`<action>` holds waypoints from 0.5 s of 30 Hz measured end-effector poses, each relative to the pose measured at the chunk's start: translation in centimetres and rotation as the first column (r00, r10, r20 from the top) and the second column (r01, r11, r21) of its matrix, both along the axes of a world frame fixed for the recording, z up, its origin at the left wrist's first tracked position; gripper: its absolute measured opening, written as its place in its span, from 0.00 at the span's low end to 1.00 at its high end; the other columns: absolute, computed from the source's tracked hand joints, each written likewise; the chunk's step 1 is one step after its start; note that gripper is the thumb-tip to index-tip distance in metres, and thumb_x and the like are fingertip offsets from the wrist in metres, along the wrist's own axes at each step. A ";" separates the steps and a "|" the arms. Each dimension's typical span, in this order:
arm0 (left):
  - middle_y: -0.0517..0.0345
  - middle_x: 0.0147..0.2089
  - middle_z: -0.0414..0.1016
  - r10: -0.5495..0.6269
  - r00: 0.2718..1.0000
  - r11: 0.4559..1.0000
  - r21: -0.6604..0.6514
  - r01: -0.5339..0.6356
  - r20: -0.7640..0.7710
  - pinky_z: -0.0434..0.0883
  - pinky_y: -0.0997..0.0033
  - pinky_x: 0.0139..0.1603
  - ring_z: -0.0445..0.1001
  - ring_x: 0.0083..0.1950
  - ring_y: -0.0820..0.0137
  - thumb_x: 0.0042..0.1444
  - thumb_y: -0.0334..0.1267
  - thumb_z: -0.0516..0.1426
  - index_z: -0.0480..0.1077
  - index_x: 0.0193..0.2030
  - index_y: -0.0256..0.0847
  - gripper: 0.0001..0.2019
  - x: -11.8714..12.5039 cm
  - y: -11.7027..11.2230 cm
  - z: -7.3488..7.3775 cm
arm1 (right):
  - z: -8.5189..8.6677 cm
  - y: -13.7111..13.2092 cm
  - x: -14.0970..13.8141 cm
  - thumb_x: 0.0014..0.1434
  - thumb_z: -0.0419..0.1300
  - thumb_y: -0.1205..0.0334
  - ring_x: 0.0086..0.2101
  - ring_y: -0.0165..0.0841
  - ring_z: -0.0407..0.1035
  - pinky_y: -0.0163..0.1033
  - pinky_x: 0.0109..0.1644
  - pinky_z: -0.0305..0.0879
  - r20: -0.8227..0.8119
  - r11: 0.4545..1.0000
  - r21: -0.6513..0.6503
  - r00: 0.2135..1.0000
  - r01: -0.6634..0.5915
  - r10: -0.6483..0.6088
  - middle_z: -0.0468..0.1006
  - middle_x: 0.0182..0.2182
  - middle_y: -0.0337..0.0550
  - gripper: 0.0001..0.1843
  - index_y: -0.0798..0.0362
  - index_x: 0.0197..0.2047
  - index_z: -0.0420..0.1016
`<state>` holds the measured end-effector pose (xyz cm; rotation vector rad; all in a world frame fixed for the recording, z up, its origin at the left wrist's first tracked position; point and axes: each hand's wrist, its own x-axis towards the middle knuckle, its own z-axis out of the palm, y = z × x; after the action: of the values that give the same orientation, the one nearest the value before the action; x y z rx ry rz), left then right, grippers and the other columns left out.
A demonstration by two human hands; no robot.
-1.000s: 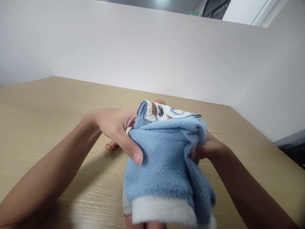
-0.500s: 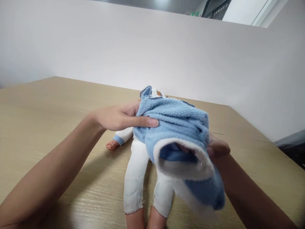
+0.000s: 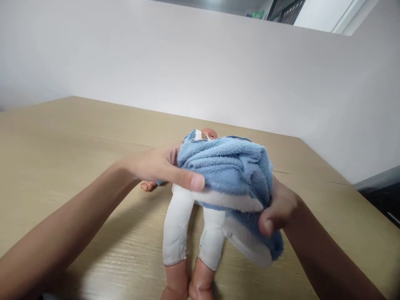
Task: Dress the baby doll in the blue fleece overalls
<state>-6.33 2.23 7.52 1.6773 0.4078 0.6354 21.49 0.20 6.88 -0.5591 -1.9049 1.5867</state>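
A fluffy light-blue doll garment (image 3: 225, 166) with white trim is bunched up above a baby doll (image 3: 179, 225). My left hand (image 3: 162, 166) grips its left side, thumb across the front and fingers hidden behind the cloth. On the other side, my right hand (image 3: 279, 204) holds the garment's right edge, its thumb over the cloth. A blue and white flap hangs below that hand. The doll lies on its back in white trousers, bare feet towards me. One doll hand shows at the left, and part of its head appears beyond the cloth; its torso is covered from view.
The wooden tabletop (image 3: 78, 133) stretches around the doll. Behind its far edge stands a white partition (image 3: 175, 62). A dark object (image 3: 381, 200) lies beyond the table's right edge.
The garment has come lower and its trimmed opening has tipped down, so its inside no longer shows. My right thumb has moved onto the front. The doll's head has come into view.
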 end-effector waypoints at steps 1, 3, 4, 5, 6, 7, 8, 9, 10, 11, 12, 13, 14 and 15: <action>0.49 0.49 0.87 -0.032 0.999 0.999 -0.010 0.032 0.013 0.84 0.59 0.61 0.86 0.59 0.51 0.59 0.55 0.75 0.82 0.49 0.40 0.22 -0.1 -0.5 0.0 | 0.2 -0.5 -0.2 0.45 0.84 0.47 0.53 0.49 0.83 0.47 0.58 0.82 0.021 1.000 0.004 0.999 -0.025 0.024 0.89 0.46 0.46 0.35 0.50 0.53 0.85; 0.49 0.51 0.88 -0.064 0.997 0.998 -0.018 0.065 0.029 0.82 0.57 0.65 0.85 0.61 0.52 0.61 0.53 0.74 0.81 0.59 0.40 0.26 -0.2 -1.8 0.0 | 0.6 -1.8 -0.7 0.52 0.81 0.58 0.53 0.46 0.83 0.44 0.57 0.82 0.062 0.998 0.032 0.997 0.053 -0.055 0.89 0.49 0.44 0.28 0.49 0.55 0.84; 0.49 0.52 0.88 -0.067 0.997 0.998 -0.017 0.068 0.023 0.80 0.56 0.68 0.83 0.64 0.52 0.64 0.53 0.72 0.81 0.61 0.40 0.25 -0.3 -2.5 0.0 | 0.7 -2.6 -0.9 0.56 0.79 0.60 0.53 0.44 0.83 0.43 0.57 0.82 0.064 0.990 0.058 0.989 0.127 -0.131 0.89 0.51 0.43 0.24 0.48 0.55 0.84; 0.50 0.54 0.88 -0.060 0.998 0.998 -0.016 0.061 0.008 0.78 0.56 0.71 0.82 0.66 0.53 0.68 0.52 0.69 0.81 0.62 0.40 0.23 -0.5 -3.3 -0.1 | 0.8 -3.5 -1.1 0.59 0.77 0.60 0.53 0.44 0.83 0.42 0.58 0.82 0.052 0.975 0.090 0.977 0.201 -0.207 0.89 0.51 0.42 0.21 0.47 0.55 0.84; 0.50 0.55 0.88 -0.039 0.999 0.999 -0.014 0.039 -0.005 0.77 0.57 0.72 0.81 0.68 0.53 0.71 0.51 0.66 0.82 0.62 0.41 0.20 -0.7 -4.2 -0.3 | 0.7 -4.4 -1.3 0.61 0.75 0.59 0.53 0.43 0.83 0.43 0.59 0.81 0.038 0.958 0.124 0.963 0.260 -0.266 0.89 0.50 0.42 0.17 0.47 0.54 0.85; 0.51 0.56 0.88 -0.007 1.000 1.000 -0.014 0.007 -0.017 0.77 0.57 0.72 0.80 0.68 0.54 0.73 0.51 0.65 0.82 0.61 0.42 0.19 -0.9 -5.2 -0.5 | 0.7 -5.3 -1.6 0.63 0.73 0.59 0.54 0.43 0.83 0.43 0.61 0.80 0.029 0.941 0.157 0.951 0.298 -0.306 0.89 0.49 0.42 0.15 0.48 0.52 0.85; 0.52 0.57 0.88 0.031 0.999 0.999 -0.017 -0.032 -0.028 0.77 0.58 0.71 0.81 0.67 0.55 0.74 0.51 0.63 0.83 0.61 0.42 0.18 -1.1 -6.2 -0.9 | 0.6 -6.1 -1.8 0.63 0.72 0.59 0.54 0.44 0.83 0.44 0.62 0.80 0.029 0.929 0.187 0.944 0.318 -0.329 0.89 0.47 0.43 0.13 0.48 0.51 0.85; 0.51 0.58 0.88 0.074 0.997 0.997 -0.028 -0.075 -0.032 0.78 0.58 0.69 0.82 0.66 0.55 0.75 0.51 0.63 0.83 0.60 0.42 0.18 -1.2 -7.3 -1.4 | 0.5 -6.9 -2.0 0.63 0.71 0.60 0.53 0.44 0.83 0.45 0.62 0.80 0.039 0.924 0.210 0.941 0.320 -0.335 0.89 0.45 0.43 0.12 0.49 0.51 0.85; 0.51 0.58 0.87 0.121 0.992 0.991 -0.046 -0.122 -0.033 0.79 0.58 0.67 0.83 0.63 0.55 0.75 0.51 0.62 0.83 0.60 0.42 0.18 -1.3 -8.5 -1.9 | 0.4 -7.6 -2.2 0.62 0.70 0.62 0.51 0.44 0.83 0.46 0.61 0.80 0.051 0.924 0.224 0.943 0.310 -0.329 0.89 0.43 0.43 0.12 0.49 0.50 0.86; 0.50 0.59 0.87 0.171 0.985 0.982 -0.071 -0.173 -0.031 0.80 0.58 0.66 0.84 0.61 0.56 0.75 0.52 0.62 0.83 0.60 0.42 0.19 -1.2 -9.8 -2.5 | 0.3 -8.1 -2.4 0.61 0.70 0.63 0.50 0.44 0.83 0.46 0.60 0.81 0.065 0.931 0.228 0.949 0.286 -0.307 0.89 0.42 0.42 0.13 0.50 0.50 0.86; 0.49 0.58 0.87 0.223 0.974 0.969 -0.099 -0.225 -0.032 0.81 0.58 0.65 0.85 0.59 0.56 0.75 0.52 0.62 0.82 0.60 0.42 0.19 -1.0 -11.0 -3.2 | 0.2 -8.6 -2.6 0.60 0.70 0.65 0.48 0.44 0.83 0.47 0.59 0.81 0.082 0.942 0.221 0.957 0.254 -0.278 0.89 0.41 0.42 0.14 0.50 0.50 0.86; 0.50 0.58 0.87 0.283 0.958 0.949 -0.131 -0.287 -0.048 0.81 0.57 0.65 0.85 0.59 0.56 0.74 0.51 0.63 0.82 0.60 0.43 0.18 -0.7 -12.1 -3.8 | 0.0 -9.0 -2.7 0.59 0.70 0.66 0.48 0.44 0.83 0.47 0.59 0.81 0.098 0.951 0.208 0.962 0.229 -0.253 0.89 0.42 0.42 0.16 0.50 0.51 0.86; 0.50 0.58 0.87 0.352 0.933 0.920 -0.155 -0.359 -0.075 0.81 0.57 0.64 0.85 0.58 0.55 0.72 0.51 0.65 0.81 0.61 0.44 0.18 -0.3 -13.2 -4.4 | -0.3 -9.3 -2.8 0.58 0.70 0.67 0.48 0.43 0.83 0.48 0.60 0.80 0.115 0.955 0.199 0.962 0.220 -0.246 0.89 0.43 0.42 0.17 0.49 0.51 0.86; 0.50 0.58 0.87 0.423 0.899 0.884 -0.167 -0.436 -0.111 0.82 0.57 0.63 0.85 0.59 0.54 0.69 0.51 0.67 0.80 0.61 0.45 0.19 0.2 -14.1 -5.0 | -0.7 -9.5 -3.0 0.58 0.69 0.68 0.49 0.43 0.83 0.47 0.61 0.79 0.133 0.953 0.197 0.957 0.230 -0.258 0.89 0.45 0.42 0.18 0.49 0.52 0.86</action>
<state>-6.15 -11.92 2.53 1.4371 0.8835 0.8339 18.52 -9.32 6.19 -0.8280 -1.9807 1.2309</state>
